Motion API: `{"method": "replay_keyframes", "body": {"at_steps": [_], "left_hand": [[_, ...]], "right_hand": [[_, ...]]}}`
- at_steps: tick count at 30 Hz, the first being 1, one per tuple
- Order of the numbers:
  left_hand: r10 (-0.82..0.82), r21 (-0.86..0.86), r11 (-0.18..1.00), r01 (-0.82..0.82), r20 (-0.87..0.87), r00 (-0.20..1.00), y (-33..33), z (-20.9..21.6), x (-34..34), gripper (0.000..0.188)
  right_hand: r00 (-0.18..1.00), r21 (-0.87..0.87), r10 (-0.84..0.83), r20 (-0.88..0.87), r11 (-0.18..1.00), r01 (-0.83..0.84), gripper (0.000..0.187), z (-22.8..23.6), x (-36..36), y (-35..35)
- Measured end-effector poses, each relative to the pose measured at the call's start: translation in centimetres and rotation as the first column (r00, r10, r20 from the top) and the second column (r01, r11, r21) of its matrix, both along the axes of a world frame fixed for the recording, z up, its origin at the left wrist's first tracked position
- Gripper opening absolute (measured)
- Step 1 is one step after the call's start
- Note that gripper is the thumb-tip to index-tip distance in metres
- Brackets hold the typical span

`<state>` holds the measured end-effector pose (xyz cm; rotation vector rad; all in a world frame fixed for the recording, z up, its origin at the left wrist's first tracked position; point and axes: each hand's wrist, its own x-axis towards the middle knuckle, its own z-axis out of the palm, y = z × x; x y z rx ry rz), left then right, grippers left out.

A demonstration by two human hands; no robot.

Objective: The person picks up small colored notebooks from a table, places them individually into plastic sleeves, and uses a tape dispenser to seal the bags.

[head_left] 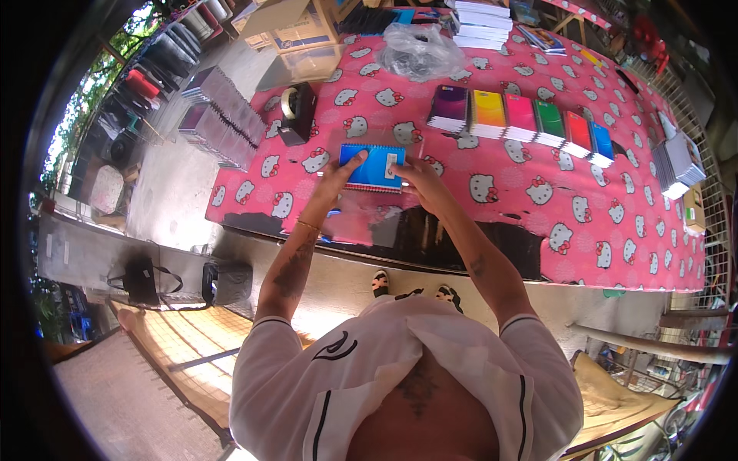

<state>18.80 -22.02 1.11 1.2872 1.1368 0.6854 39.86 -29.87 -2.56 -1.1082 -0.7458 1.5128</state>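
A small stack of spiral notebooks (370, 167) with a blue cover on top lies at the near edge of the table. Spiral bindings show along its far and near sides, and a white label sits on the cover's right part. My left hand (343, 172) grips the left end, thumb on the cover. At the other end, my right hand (419, 180) holds the stack near the label. The undersides of both hands' fingers are hidden. What looks like a clear plastic sheet (372, 206) is spread under the stack.
A black tape dispenser (297, 115) stands beyond my left hand. Tall notebook stacks (215, 138) rise at the left. Coloured notebook piles (489, 113) form a row at the right on the pink patterned tablecloth (484, 188). Farther back are a crumpled plastic bag (419, 52) and a cardboard box (304, 27).
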Motion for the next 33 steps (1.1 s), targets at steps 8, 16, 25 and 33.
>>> {"method": "replay_keyframes", "body": {"at_steps": [8, 16, 25, 33], "left_hand": [[0.078, 0.294, 0.936, 0.193, -0.709, 0.701, 7.2, -7.4, -5.3, 0.095], [0.087, 0.379, 0.893, 0.243, -0.675, 0.732, 8.9, -9.0, -6.7, 0.095], [0.113, 0.456, 0.885, 0.090, -0.399, 0.910, 8.1, -10.5, -11.7, 0.055], [-0.062, 0.472, 0.787, 0.397, -0.580, 0.812, 5.4, -10.6, -24.9, 0.031]], "right_hand": [[0.966, -0.166, -0.129, 0.225, 0.972, 0.169, 0.031, -5.3, -6.2, 5.4], [0.900, -0.206, -0.095, 0.426, 0.958, 0.198, 0.041, -6.0, -6.8, 6.1], [0.832, -0.241, -0.241, 0.500, 0.884, 0.401, 0.037, -4.9, -6.6, 4.0], [0.462, 0.275, -0.097, 0.882, 0.902, -0.334, 0.014, -7.4, -10.9, -2.9]]}}
